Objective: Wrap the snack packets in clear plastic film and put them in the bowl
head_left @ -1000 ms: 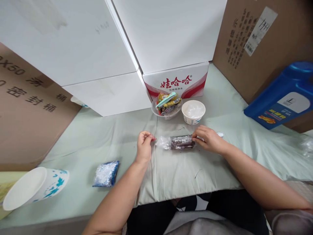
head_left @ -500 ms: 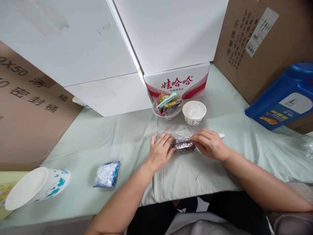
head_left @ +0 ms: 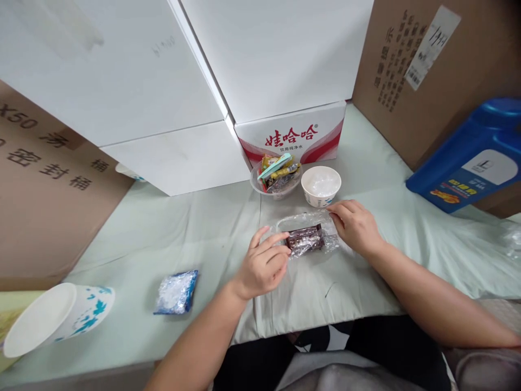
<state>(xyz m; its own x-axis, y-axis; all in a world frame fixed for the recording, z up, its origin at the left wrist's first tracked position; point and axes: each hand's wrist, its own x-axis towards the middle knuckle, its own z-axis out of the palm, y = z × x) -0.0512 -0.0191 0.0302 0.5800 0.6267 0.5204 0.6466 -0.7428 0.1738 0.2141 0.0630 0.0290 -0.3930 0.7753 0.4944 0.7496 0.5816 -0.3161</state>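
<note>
A small snack packet in a dark brown wrapper (head_left: 307, 239) lies on the cloth in front of me, with a sheet of clear plastic film (head_left: 296, 222) around and partly under it. My left hand (head_left: 264, 263) is open, its index fingertip resting on the packet's left end. At the film's upper right corner, my right hand (head_left: 355, 225) is closed in a pinch on the edge. Just beyond stand a paper bowl (head_left: 321, 202) with clear plastic inside and a clear plastic bowl (head_left: 257, 190) of snack packets, a mint-green tool (head_left: 274, 165) on top.
A film-wrapped blue packet (head_left: 176, 292) lies to the left, near a tipped paper tub (head_left: 87, 312). White boxes (head_left: 158, 163) and a red-and-white carton (head_left: 291, 141) stand at the back. On the right are a blue bottle (head_left: 456, 168) and a cardboard box (head_left: 401, 81).
The film has been spread off the packet, whose brown top now shows more plainly. My right hand has drawn the film's edge up and rightward; my left fingers have spread apart.
</note>
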